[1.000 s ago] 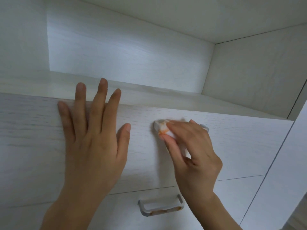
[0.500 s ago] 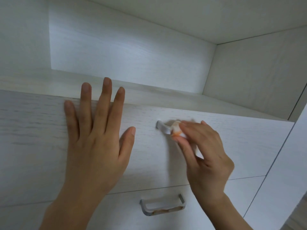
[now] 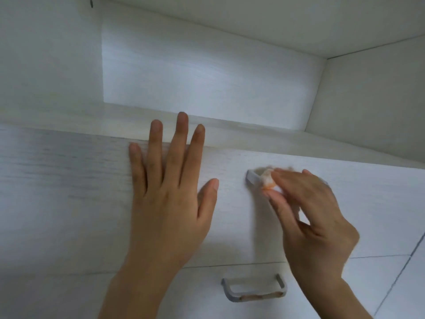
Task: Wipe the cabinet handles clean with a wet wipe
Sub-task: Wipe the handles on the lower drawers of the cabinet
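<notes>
My right hand (image 3: pixel 312 217) pinches a small white wet wipe (image 3: pixel 268 179), stained orange, against the upper drawer's grey metal handle (image 3: pixel 253 178). Only the handle's left end shows; my fingers hide the rest. My left hand (image 3: pixel 170 194) lies flat with straight fingers on the white wood-grain upper drawer front (image 3: pixel 69 192), left of that handle. A second grey handle (image 3: pixel 254 288) sits on the lower drawer front, with orange-brown smears along its front bar.
An open white shelf recess (image 3: pixel 207 72) lies above the drawers, with a side wall (image 3: pixel 372 100) at the right. A white panel edge (image 3: pixel 409 279) runs down at the far right.
My right hand has slid the wipe rightward along the upper handle, uncovering the handle's left end. My left hand stays flat on the drawer front.
</notes>
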